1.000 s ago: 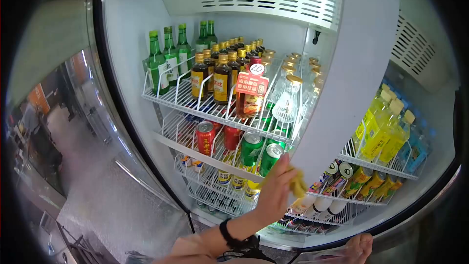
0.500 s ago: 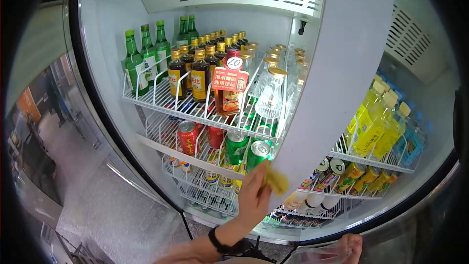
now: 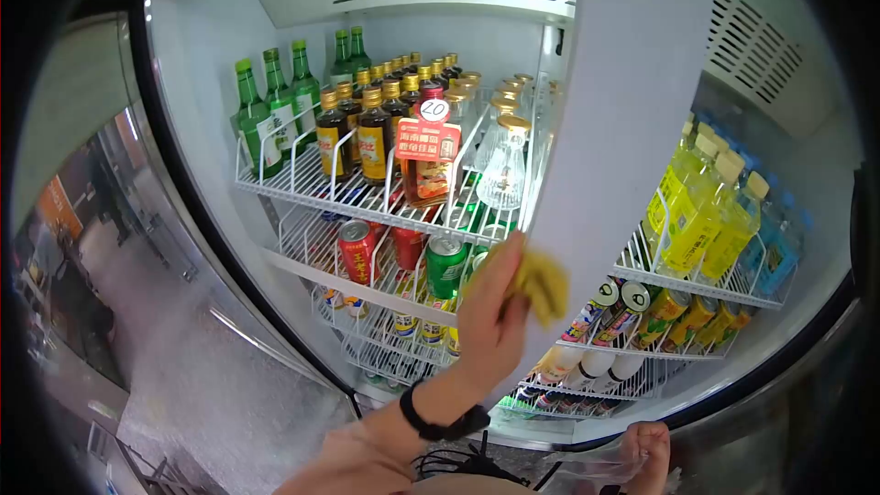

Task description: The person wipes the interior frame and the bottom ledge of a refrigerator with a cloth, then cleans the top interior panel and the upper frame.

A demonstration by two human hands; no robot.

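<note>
My left hand [image 3: 495,316], with a dark band on the wrist, grips a folded yellow cloth [image 3: 543,286]. The cloth lies at the white upright post [image 3: 632,82] between two bays of a drinks fridge. Low in the view, my right hand [image 3: 646,447] is closed on a clear plastic bag [image 3: 591,469]. Behind my left hand are a green can [image 3: 446,268] and a red can [image 3: 357,252]. Above it, a clear glass bottle with a gold cap [image 3: 506,165] stands on the upper rack.
Green bottles [image 3: 252,119] and small dark bottles [image 3: 374,142] fill the upper left shelf, with a red price card [image 3: 428,139] in front. Yellow drink bottles [image 3: 689,229] stand in the right bay. An open glass door [image 3: 92,174] is on the left, above a grey floor [image 3: 220,385].
My left hand has moved upward along the post with the yellow cloth. My right hand has shifted slightly left and up in view, still closed on the bag. The view has tilted slightly.
</note>
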